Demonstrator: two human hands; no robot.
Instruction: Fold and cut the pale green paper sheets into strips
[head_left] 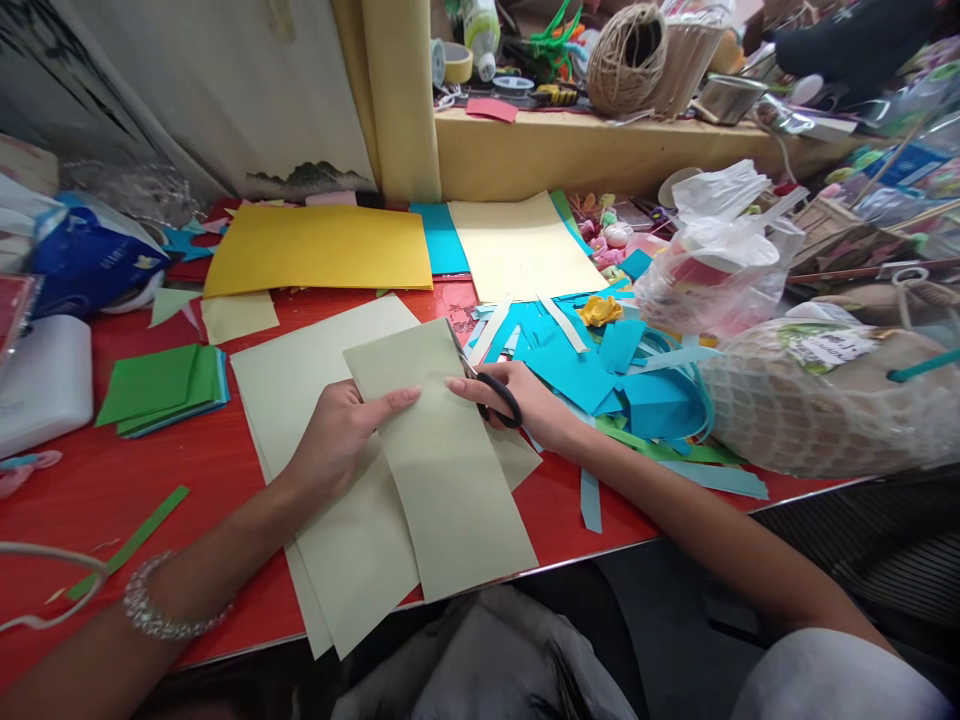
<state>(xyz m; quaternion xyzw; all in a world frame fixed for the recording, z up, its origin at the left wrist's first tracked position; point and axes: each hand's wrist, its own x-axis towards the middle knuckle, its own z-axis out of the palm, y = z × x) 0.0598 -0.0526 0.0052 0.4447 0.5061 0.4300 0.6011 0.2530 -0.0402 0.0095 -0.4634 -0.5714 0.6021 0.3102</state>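
Red table [187, 470], pale paper [450, 480], black scissors [513, 404]

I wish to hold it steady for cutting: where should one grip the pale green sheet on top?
Pinch the pale green sheet by its left edge near the top, coming from the left; the scissors in the right hand occupy its right edge.

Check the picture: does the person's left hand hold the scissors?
No, the black-handled scissors sit in the right hand, while the left hand holds the pale green sheet.
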